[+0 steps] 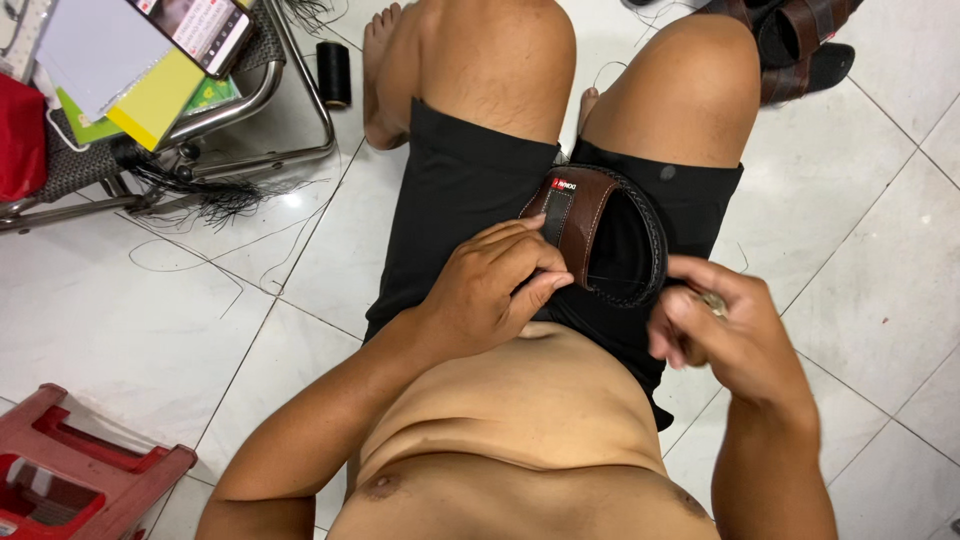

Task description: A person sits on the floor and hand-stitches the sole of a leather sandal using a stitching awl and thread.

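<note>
Left hand [490,290] grips sandal [590,235]; right hand [725,335] perhaps pinches thread.

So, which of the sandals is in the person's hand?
The brown sandal on the lap, gripped by the left hand; the other sandals lie on the floor tiles beyond the knees.

The right hand [725,335] is blurry, and the small shiny thing in its fingers is too fuzzy to tell. The left hand [490,285] hides part of the brown sandal [590,235]. The red stool [70,480] and the phone [195,28] are cut off at the edges.
</note>
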